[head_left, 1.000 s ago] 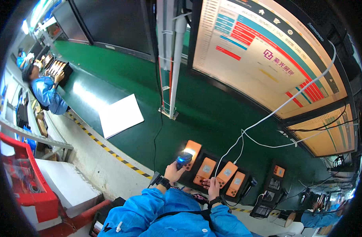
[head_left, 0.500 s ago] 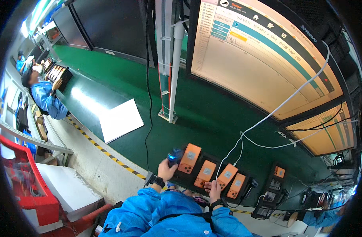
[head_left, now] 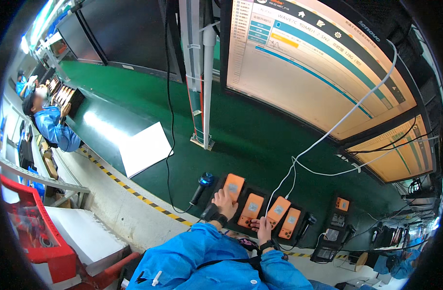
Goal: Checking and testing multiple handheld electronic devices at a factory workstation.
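My left hand [head_left: 225,205] lies over the lower part of the leftmost orange phone [head_left: 235,185], its fingers stretched out. Left of it a black handheld scanner [head_left: 199,189] with a blue-lit head rests on the bench. My right hand [head_left: 263,228] pinches the end of a white cable [head_left: 271,197], close to the lower end of the third orange phone [head_left: 278,210]. Between my hands lies a second orange phone [head_left: 251,210], and a fourth orange phone [head_left: 290,223] is to the right. The phones sit in a dark tray, each with a pale label on its back.
A large monitor [head_left: 308,72] stands at the back right, with a smaller screen [head_left: 393,154] below it. White sheets [head_left: 146,149] lie on the green bench [head_left: 183,164] beside a post [head_left: 202,96]. Another scanner [head_left: 306,226] sits right of the phones. A person [head_left: 54,123] works far left.
My left hand has let go of the scanner, now lying on the bench, and moved right onto the leftmost phone. My right hand stays at the cable. A blue bar has appeared on the monitor.
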`<state>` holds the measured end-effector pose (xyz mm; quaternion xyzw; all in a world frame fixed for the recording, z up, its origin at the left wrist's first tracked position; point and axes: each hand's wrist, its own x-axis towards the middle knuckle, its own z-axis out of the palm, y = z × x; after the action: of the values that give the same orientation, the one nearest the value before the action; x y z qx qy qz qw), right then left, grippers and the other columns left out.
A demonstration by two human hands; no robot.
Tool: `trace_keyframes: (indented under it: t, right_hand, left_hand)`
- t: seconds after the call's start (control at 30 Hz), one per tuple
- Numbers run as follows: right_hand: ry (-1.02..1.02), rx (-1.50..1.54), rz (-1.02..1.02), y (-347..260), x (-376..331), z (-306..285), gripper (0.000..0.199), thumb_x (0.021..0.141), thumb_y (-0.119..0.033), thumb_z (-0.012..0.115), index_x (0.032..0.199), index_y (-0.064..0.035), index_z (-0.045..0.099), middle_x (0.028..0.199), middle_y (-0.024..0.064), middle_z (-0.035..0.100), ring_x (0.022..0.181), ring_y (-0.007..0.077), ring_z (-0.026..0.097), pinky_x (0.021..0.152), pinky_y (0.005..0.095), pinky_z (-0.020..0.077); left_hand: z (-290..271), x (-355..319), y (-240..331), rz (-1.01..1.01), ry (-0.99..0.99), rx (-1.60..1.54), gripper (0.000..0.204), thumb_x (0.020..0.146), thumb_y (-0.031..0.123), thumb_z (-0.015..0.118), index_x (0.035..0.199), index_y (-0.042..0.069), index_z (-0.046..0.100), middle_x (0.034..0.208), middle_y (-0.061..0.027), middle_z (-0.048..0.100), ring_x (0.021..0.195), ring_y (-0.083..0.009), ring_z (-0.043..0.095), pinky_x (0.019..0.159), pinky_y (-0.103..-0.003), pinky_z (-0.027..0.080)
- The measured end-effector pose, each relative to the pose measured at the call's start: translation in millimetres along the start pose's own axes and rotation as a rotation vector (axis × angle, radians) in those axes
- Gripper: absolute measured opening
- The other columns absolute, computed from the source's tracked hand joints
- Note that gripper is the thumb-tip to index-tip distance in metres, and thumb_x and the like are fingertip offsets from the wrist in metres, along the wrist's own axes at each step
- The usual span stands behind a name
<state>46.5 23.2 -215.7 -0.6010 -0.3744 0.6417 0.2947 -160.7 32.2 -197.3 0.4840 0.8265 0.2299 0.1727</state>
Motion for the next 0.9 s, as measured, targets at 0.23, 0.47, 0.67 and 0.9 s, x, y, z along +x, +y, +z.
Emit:
trace_keyframes:
  t: [0.23, 0.47, 0.67, 0.9]
  right_hand:
    - [0.030, -0.012, -0.011, -8, 9, 2, 0.038, 0.098, -0.037, 0.038, 0.099, -0.0021, 0.052, 0.090, 0.0080, 0.064, 0.074, 0.0151, 0.062, 0.063, 0.0272, 0.0497]
    - [0.002, -0.052, -0.117, -20, 22, 6, 0.038, 0.097, -0.039, 0.040, 0.101, -0.0031, 0.051, 0.092, 0.0085, 0.064, 0.075, 0.0170, 0.063, 0.065, 0.0282, 0.0506]
    - [-0.024, 0.121, -0.052, -25, 13, 22, 0.038, 0.097, -0.038, 0.041, 0.098, -0.0012, 0.053, 0.087, 0.0078, 0.063, 0.071, 0.0139, 0.062, 0.061, 0.0258, 0.0473]
    - [-0.057, 0.135, -0.029, -17, 11, 11, 0.037, 0.096, -0.040, 0.044, 0.099, -0.0036, 0.050, 0.088, 0.0078, 0.061, 0.073, 0.0151, 0.062, 0.060, 0.0249, 0.0494]
  left_hand:
    - [-7, 5, 21, -0.214, -0.112, -0.139, 0.091, 0.056, 0.021, 0.077, 0.132, 0.006, 0.030, 0.113, -0.0191, 0.046, 0.102, -0.0360, 0.050, 0.083, -0.048, 0.045]
    - [-39, -23, 8, -0.117, -0.379, -1.235, 0.077, 0.074, 0.011, 0.067, 0.140, 0.010, 0.028, 0.107, -0.0082, 0.055, 0.081, -0.0174, 0.058, 0.071, -0.027, 0.050]
    - [-58, -37, 11, -0.402, -0.672, -2.130, 0.061, 0.082, 0.023, 0.052, 0.138, 0.010, 0.033, 0.114, -0.0100, 0.052, 0.075, -0.0149, 0.046, 0.058, -0.025, 0.039]
    - [-69, -44, 20, -0.408, -0.802, -2.560, 0.059, 0.085, 0.040, 0.043, 0.134, 0.008, 0.036, 0.132, -0.0195, 0.042, 0.076, -0.0206, 0.043, 0.058, -0.028, 0.039]
